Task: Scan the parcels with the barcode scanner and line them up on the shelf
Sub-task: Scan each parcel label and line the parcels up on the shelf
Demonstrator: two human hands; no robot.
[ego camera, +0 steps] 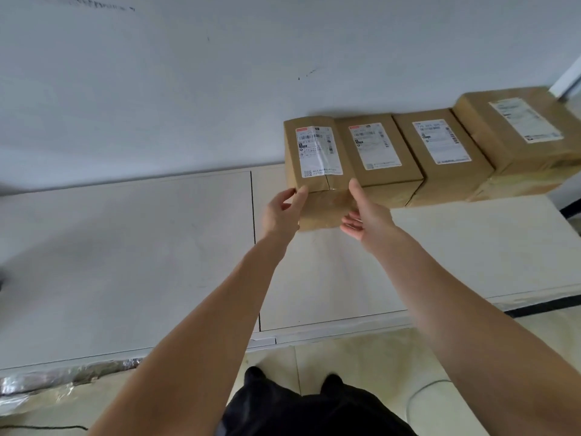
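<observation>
Roughly: both grips at leftmost parcel (317, 171), end of a row of four brown cartons on pale shelf (456, 247), backs against white wall (188, 89). Left grip (281, 212) at near-left corner, thumb lying on top edge, fingers loose, not clamped. Right grip (366, 215) at near-right corner, thumb pointing up along the seam with second parcel (375, 152), fingers spread, relaxed, holding nothing. Looks like squaring-up or letting go, not lifting.

Beyond right grip, to its right: third parcel (440, 152) touching the second, then taller fourth parcel (518, 130) at far end. Shipping label (317, 151) on top, just beyond both thumbs, barcode facing up. No scanner in view.

Handling, judged: taped corrugated carton, stiff, holds shape, probably light to moderate. Glossy tape band across front and top likely slick; bare cardboard gives better friction. Best hold: palms on opposite side faces, fingers under near bottom edge. Right side face blocked by neighbour, so slide forward first or push from the front. Avoid pressing on label. Low fragility outside, contents unknown.

Below grips: tiled floor (345, 357), dark clothing (298, 410).
</observation>
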